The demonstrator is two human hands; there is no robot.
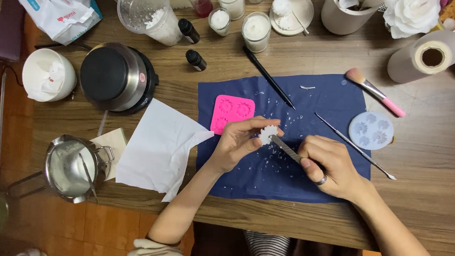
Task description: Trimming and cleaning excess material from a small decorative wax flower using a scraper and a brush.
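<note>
Spread over the wooden table (431,179), a dark blue cloth (318,97) sits under both hands. Left hand (237,142) pinches a small white wax flower (268,132) between thumb and fingertips, above the cloth. Right hand (331,165) has its fingers curled tight around a metal file (286,148), whose tip touches the flower. A pink silicone mold (232,113) lies just beside the left hand.

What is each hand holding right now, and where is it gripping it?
The left hand pinches a small white flower-shaped piece by its edge. The right hand grips a thin metal tool by its rear end.
</note>
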